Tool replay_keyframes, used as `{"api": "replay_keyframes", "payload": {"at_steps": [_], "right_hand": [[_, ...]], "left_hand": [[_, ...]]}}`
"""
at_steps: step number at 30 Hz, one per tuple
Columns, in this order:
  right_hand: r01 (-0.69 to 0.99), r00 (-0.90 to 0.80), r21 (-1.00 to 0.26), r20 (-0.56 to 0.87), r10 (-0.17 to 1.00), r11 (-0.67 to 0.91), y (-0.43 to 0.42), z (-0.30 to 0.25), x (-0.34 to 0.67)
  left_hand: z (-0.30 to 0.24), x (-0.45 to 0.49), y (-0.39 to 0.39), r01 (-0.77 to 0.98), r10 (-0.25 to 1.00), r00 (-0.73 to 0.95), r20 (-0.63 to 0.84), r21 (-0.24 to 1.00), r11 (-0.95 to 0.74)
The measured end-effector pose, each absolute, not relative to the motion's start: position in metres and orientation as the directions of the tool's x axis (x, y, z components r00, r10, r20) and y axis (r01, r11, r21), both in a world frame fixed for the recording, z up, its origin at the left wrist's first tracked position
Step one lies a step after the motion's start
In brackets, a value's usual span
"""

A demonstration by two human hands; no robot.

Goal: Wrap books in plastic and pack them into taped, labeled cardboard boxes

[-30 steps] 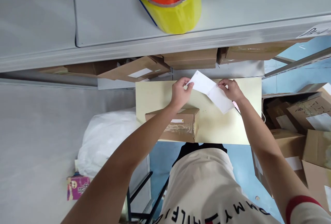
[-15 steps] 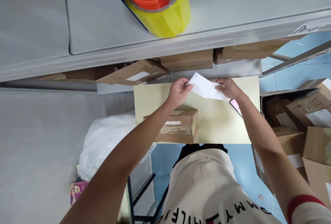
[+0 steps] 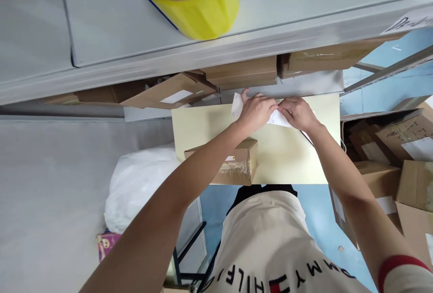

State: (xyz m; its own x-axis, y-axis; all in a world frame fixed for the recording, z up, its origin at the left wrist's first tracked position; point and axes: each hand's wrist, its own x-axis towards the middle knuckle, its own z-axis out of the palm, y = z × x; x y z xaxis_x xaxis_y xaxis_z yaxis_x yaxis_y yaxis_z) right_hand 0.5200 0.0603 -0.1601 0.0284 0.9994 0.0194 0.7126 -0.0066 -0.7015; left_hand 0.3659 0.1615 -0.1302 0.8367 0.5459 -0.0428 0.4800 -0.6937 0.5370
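White bag [image 3: 135, 184] far left, off the counter [image 3: 291, 162]. Taped cardboard box [image 3: 237, 166] sits at the counter's near edge, under the left forearm. Left hand [image 3: 257, 110] is curled over the white paper slip [image 3: 237, 104], grasping its left part; one corner pokes out past the knuckles. Right hand [image 3: 297, 112] pinches the slip's right end, fingers closed on it. Slip lies low over the counter's far edge, between both hands; can't tell if it touches. My judgement: grip near the edges, keep tension even, don't crumple. Loose cartons [image 3: 389, 148] piled far right.
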Motion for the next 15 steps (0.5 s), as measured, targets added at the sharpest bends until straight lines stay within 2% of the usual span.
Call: {"api": "replay_keyframes", "payload": {"at_steps": [5, 10, 12, 15], "right_hand": [[0.694, 0.076, -0.719, 0.016, 0.997, -0.042, 0.052, -0.163, 0.521], [0.682, 0.115, -0.713, -0.112, 0.987, -0.161, 0.046, -0.173, 0.532], [0.694, 0.124, -0.695, -0.144, 0.982, -0.19, 0.044, -0.178, 0.541], [0.72, 0.169, -0.655, -0.152, 0.974, -0.227, 0.041, -0.184, 0.554]], "left_hand": [[-0.147, 0.364, 0.175, 0.512, 0.585, 0.803, -0.112, 0.633, -0.581], [-0.157, 0.356, 0.191, 0.428, 0.527, 0.848, -0.065, 0.671, -0.606], [-0.161, 0.351, 0.201, 0.442, 0.564, 0.825, -0.039, 0.666, -0.6], [-0.165, 0.342, 0.217, 0.491, 0.687, 0.726, 0.002, 0.699, -0.52]]}}
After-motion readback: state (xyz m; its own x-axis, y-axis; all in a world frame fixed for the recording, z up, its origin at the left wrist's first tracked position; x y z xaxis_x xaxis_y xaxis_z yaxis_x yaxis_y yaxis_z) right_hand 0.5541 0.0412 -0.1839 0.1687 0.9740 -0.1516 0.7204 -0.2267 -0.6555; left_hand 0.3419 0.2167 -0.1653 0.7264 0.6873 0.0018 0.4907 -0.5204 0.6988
